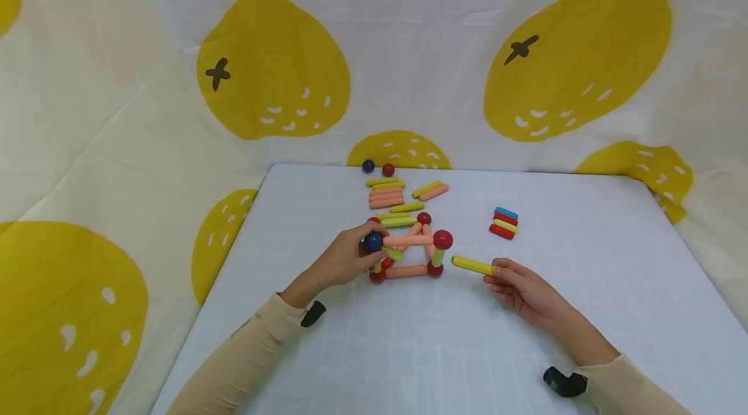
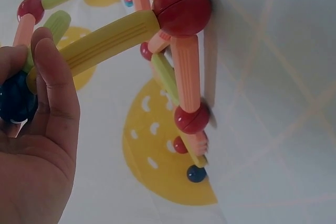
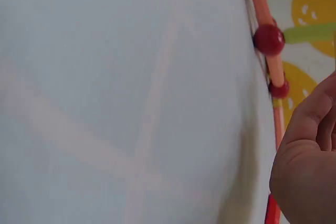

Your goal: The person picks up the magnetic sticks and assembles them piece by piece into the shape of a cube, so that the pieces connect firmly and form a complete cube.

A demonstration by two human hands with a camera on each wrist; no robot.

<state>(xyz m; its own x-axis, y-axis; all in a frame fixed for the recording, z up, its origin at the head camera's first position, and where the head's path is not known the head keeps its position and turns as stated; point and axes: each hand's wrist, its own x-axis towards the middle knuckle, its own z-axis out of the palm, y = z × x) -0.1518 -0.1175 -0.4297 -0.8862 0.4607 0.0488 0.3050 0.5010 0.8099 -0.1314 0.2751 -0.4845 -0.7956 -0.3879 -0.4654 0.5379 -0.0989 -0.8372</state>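
A frame of rods and balls stands on the table, with a red ball (image 1: 443,239) at its upper right corner and a salmon rod (image 1: 409,241) along its top front. My left hand (image 1: 345,258) grips the dark blue ball (image 1: 373,241) at the upper left corner; in the left wrist view the fingers of that hand (image 2: 47,114) curl round the blue ball (image 2: 18,97) beside a yellow rod (image 2: 110,43). To the right of the frame, my right hand (image 1: 528,291) pinches one end of a yellow rod (image 1: 472,265). The right wrist view shows part of that hand (image 3: 310,150).
Behind the frame lie several salmon rods (image 1: 386,198) and yellow rods (image 1: 427,189), with a loose blue ball (image 1: 368,166) and a red ball (image 1: 388,170) at the table's back edge. Short coloured rods (image 1: 506,214) lie to the right. A patterned cloth (image 1: 409,77) hangs behind the table.
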